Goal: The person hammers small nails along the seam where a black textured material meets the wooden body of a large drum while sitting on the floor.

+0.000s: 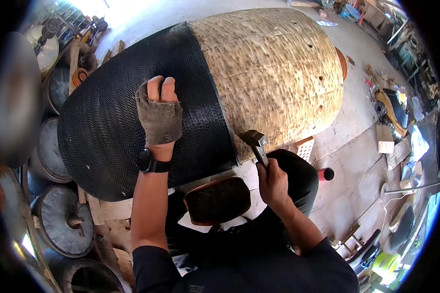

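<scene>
A large barrel-shaped drum lies across the view. Its right part is a rough tan surface (274,68) with chipped marks and a few small dark holes. Black, finely ribbed covering (107,112) wraps its left part, ending in a straight edge near the middle. My left hand (160,115), in a grey fingerless glove, rests on the black covering with its fingers bent; what is under them is hidden. My right hand (274,180) grips the handle of a hammer (254,139), whose metal head is close to the covering's lower edge.
Between my legs stands a dark brown seat-like block (217,200). Several round metal drums (63,219) line the left side. A red can with a black top (326,174) stands on the floor right of my knee. Scraps and wood pieces (385,139) lie farther right.
</scene>
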A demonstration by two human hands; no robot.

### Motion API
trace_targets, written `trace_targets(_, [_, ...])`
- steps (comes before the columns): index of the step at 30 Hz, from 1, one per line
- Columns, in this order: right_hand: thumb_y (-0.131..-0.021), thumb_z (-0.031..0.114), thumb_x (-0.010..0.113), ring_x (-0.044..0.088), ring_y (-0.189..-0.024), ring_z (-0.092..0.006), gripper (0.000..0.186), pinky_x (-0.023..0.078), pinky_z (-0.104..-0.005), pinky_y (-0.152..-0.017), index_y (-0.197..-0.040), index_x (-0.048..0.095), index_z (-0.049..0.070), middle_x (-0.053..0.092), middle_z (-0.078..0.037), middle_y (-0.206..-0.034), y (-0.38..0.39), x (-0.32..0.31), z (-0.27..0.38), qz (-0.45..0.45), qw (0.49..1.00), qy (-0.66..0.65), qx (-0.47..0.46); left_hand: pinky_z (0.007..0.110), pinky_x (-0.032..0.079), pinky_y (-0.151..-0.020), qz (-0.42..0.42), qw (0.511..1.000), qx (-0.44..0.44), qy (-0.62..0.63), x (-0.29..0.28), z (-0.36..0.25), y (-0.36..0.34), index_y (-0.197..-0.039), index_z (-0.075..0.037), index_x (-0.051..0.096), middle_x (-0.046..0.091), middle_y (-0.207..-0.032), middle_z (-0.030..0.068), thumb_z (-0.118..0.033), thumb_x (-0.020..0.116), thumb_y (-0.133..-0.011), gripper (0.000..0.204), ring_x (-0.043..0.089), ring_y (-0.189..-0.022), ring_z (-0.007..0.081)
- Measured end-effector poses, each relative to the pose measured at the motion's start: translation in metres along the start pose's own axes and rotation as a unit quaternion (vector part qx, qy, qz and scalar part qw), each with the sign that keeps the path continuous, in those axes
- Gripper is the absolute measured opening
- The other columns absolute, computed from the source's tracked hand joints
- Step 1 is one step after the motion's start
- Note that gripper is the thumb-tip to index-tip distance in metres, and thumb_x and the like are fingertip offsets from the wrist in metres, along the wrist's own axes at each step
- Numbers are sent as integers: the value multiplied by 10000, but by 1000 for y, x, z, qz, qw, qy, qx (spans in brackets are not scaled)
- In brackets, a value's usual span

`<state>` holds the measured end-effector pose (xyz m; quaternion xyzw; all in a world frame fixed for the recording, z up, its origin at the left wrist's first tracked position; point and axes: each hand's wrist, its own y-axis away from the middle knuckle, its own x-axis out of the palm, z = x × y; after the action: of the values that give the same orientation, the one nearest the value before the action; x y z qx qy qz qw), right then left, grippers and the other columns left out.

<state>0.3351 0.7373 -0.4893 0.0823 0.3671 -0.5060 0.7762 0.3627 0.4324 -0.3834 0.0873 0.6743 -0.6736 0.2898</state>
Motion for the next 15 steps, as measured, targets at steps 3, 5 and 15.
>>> trace_targets(3, [-948,197,668,635,-647,-440,235,495,-483,-545,-940,520,15,622,-228,-705,12,-6,-6,-5,999,-39,2,435,513,-774,-80,989,17,127,-6,-33,7,-1124,0,571,594,-970,146,-34,584,-907,221,604,-881,307])
trace_targets(5, [-950,211,666,639,-646,-435,237,500,-481,-556,-938,535,15,622,-225,-706,14,-11,-6,-3,999,-41,12,430,498,-770,-4,972,-34,233,-20,-74,40,-1110,-16,584,611,-934,141,-79,601,-903,217,615,-845,304])
trace_targets(15, [-956,188,656,595,-614,-398,219,460,-443,-546,-915,538,8,577,-208,-695,10,-16,-5,37,998,-53,11,459,460,-961,121,950,-88,273,-19,-117,93,-1347,-66,547,693,-1046,130,4,652,-861,502,651,-997,300])
